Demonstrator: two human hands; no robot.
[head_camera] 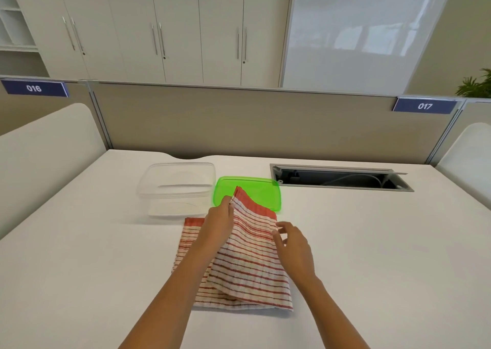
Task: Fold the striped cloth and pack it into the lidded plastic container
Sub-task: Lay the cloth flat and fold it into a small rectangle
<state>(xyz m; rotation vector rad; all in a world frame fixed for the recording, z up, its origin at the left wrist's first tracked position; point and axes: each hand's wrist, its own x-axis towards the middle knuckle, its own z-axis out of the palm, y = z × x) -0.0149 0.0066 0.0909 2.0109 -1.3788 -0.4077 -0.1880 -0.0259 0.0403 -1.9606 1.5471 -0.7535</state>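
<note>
The red-and-white striped cloth (247, 266) lies on the white table in front of me, partly doubled over. My left hand (219, 222) pinches its far corner and holds that corner lifted above the table. My right hand (291, 245) hovers at the cloth's right edge with fingers spread, touching or nearly touching the fabric. Behind the cloth on the left stands the clear plastic container (176, 189), open with nothing inside. Its green lid (261, 193) lies flat to the right of it, partly hidden by the raised corner.
An open cable hatch (340, 180) is set into the table at the back right. A beige partition (239, 123) closes off the desk's far edge, with white side dividers left and right.
</note>
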